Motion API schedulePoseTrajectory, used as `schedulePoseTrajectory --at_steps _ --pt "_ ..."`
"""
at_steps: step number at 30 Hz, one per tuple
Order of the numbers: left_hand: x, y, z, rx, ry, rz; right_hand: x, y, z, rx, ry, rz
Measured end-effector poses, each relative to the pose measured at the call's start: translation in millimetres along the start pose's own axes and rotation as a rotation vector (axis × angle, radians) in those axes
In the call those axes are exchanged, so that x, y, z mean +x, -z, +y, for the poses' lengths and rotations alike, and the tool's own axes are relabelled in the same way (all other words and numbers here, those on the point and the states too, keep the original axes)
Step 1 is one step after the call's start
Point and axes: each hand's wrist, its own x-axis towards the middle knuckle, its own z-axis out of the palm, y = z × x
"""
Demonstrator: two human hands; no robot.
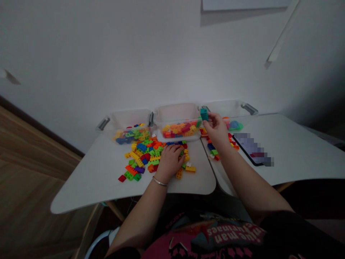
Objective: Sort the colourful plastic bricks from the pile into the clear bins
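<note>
A teal toy building brick [204, 114] is pinched between the thumb and fingers of my right hand [217, 130]. That hand is raised in front of the right-hand bin, close to the middle bin's right end. My left hand [171, 160] lies over a loose pile of mixed toy bricks [138, 157], its fingers apart and bent down among the pieces. Some bricks beneath its palm and fingertips are hidden. The pile has red, orange, yellow, green, blue and purple pieces of several sizes.
Three clear plastic bins stand against the wall: a left bin [130, 117], a middle bin [176, 112] and a right bin [225, 108], each with coloured pieces. More bricks [215, 152] lie beyond the table seam. A phone-like device [249, 148] rests on the white table [293, 151].
</note>
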Motion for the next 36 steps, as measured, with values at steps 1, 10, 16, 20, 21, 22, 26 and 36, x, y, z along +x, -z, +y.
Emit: schedulePoseTrajectory --at_steps 1,10,16,20,21,22,26,36 --pt "0.1 -0.3 -0.3 -0.001 0.002 0.0 9.2 -3.2 -2.5 0.011 0.012 0.014" --pt "0.5 -0.1 0.0 0.001 0.016 -0.008 55.1 -37.1 -9.0 -0.19 -0.019 -0.027" --pt "0.5 -0.1 -0.1 0.001 0.012 -0.014 66.9 -47.2 -21.6 -0.605 -0.067 -0.224" --pt "0.1 -2.1 -0.8 -0.001 0.019 -0.005 69.6 -51.3 -21.7 -0.77 -0.11 -0.306" --pt "0.1 -2.3 -0.9 -0.002 0.018 -0.007 70.2 -52.2 -20.3 -0.774 -0.106 -0.307" --pt "0.2 -2.4 -1.0 -0.004 0.018 -0.01 70.9 -52.9 -18.8 -0.772 -0.098 -0.304" --pt "0.8 -2.0 -1.0 -0.004 0.02 -0.014 72.1 -51.8 -15.9 -0.73 -0.047 -0.291" --pt "0.9 -2.0 -1.3 -0.014 0.01 -0.008 -3.0 -25.5 -23.7 -0.515 0.362 -0.259"
